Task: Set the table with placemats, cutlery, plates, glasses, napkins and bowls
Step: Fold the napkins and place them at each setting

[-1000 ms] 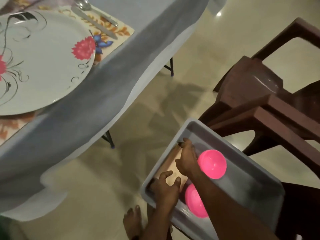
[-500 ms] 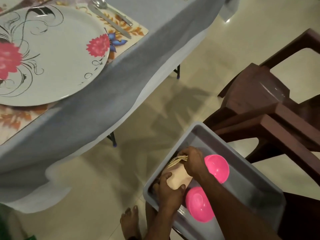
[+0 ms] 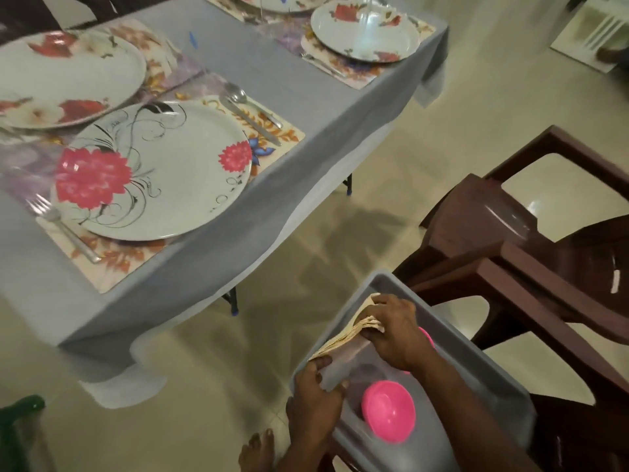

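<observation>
Placemats (image 3: 272, 131), plates (image 3: 153, 172) and cutlery (image 3: 252, 117) were laid, while both hands, right hand (image 3: 394, 330) and left hand (image 3: 315, 393), grasped the napkins (image 3: 343, 338); pink bowls (image 3: 388, 415) waited in the bin (image 3: 490, 369).

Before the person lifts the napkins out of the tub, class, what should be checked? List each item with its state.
1. Right hand grips the napkin stack: ok.
2. Left hand holds the stack's near end at the grey tub wall: ok.
3. Pink bowl lies apart from the stack: ok.
4. Nearest placemat has space beside the plate: ok.
5. Number of napkins: cannot tell.
</observation>
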